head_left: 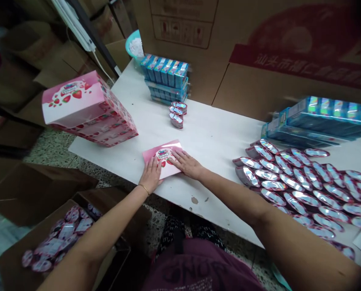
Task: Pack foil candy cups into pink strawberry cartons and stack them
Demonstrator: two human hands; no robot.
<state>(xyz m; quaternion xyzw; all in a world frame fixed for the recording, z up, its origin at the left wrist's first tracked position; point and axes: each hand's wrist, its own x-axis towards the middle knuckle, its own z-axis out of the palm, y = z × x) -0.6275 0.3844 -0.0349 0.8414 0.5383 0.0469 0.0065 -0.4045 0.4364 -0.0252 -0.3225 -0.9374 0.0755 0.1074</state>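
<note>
On the white table, near its front edge, lies a pink and white printed carton [164,152] with a strawberry pattern. My left hand [151,174] rests on its near left side, fingers stretched over the printed face. Across the right side of the carton my right hand [189,163] lies flat with fingers apart. Neither hand wraps around it. To the left stands a stack of pink strawberry boxes [77,107]. Just beyond the carton sit several small oval cups [177,114] with shiny lids.
Many shiny-lidded cups [289,178] cover the table's right side. Blue wrapped packs [165,79] stand at the back, with more blue packs [329,121] at right. A large cardboard box [198,60] walls the rear. An open carton of cups [62,236] sits lower left.
</note>
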